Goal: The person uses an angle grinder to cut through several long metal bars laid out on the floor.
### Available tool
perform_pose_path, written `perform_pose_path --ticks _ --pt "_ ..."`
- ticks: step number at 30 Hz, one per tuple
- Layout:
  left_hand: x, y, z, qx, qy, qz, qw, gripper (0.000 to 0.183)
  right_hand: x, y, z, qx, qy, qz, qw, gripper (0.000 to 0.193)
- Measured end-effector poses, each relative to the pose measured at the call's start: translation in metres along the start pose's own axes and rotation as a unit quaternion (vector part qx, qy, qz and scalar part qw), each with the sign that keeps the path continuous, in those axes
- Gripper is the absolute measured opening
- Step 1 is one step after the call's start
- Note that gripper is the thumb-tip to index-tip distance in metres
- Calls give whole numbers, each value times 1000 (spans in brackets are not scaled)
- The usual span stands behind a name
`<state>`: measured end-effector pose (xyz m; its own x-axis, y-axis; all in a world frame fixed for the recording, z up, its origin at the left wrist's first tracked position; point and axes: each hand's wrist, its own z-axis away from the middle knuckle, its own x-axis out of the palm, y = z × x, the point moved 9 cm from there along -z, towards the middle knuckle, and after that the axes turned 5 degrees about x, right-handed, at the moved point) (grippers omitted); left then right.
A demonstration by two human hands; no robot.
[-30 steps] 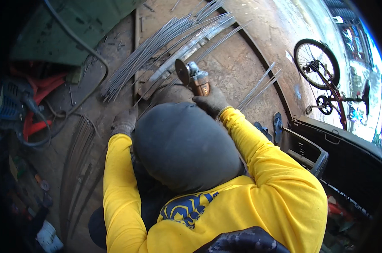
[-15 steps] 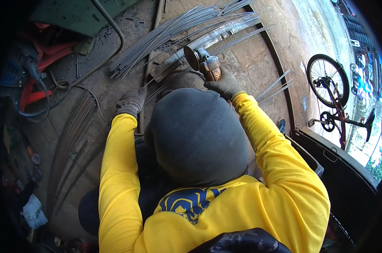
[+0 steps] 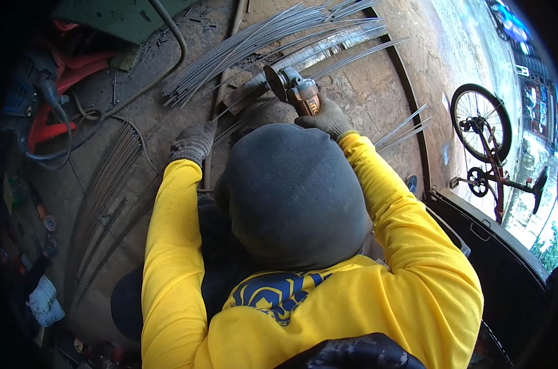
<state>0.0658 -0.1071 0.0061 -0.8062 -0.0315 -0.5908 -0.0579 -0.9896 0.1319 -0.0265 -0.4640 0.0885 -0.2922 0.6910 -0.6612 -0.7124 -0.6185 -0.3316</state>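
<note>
My right hand [image 3: 329, 118], in a grey work glove, is wrapped around an angle grinder [image 3: 305, 97]. The grinder's dark disc faces left, above the near end of a long worn metal bar [image 3: 334, 48]. To the left, my gloved left hand [image 3: 193, 142] is closed, with a thin metal rod [image 3: 223, 114] at its fingertips. Just beyond both hands lies a loose bundle of thin grey metal rods [image 3: 242, 48]. A dark hood in front of me covers part of the work between the hands.
Dark rods [image 3: 110, 166] lie on the floor at left, near a red-and-blue power tool [image 3: 45, 117] with a cable. A pipe [image 3: 227, 61] runs past my left hand. Short rods [image 3: 405, 132] lie at right, before a metal floor strip [image 3: 408, 92]. A bicycle [image 3: 485, 138] stands beyond.
The grinder has shifted slightly left relative to the bar, still in my right hand. My left hand has barely moved. A blue vehicle now shows at the upper right.
</note>
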Motion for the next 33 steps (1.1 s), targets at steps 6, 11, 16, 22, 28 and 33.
perform_pose_path --ticks 6,11,16,22,28,33 --pt "3 -3 -4 -2 -1 5 1000 78 -2 -7 5 2 -5 -3 1000 89" --pt "4 -4 -6 8 4 -2 1000 78 6 1 -2 3 -7 2 1000 88" --pt "-3 2 8 -11 3 14 1000 78 6 1 -1 -1 -15 -7 1000 90" --pt "-12 12 20 -6 -4 6 1000 77 4 0 -5 10 -12 9 1000 92" --pt "-1 -1 10 12 14 10 1000 74 2 -9 10 -21 0 -20 1000 84" --pt "0 23 -4 14 9 15 1000 66 -5 11 23 16 20 -79 997 74"
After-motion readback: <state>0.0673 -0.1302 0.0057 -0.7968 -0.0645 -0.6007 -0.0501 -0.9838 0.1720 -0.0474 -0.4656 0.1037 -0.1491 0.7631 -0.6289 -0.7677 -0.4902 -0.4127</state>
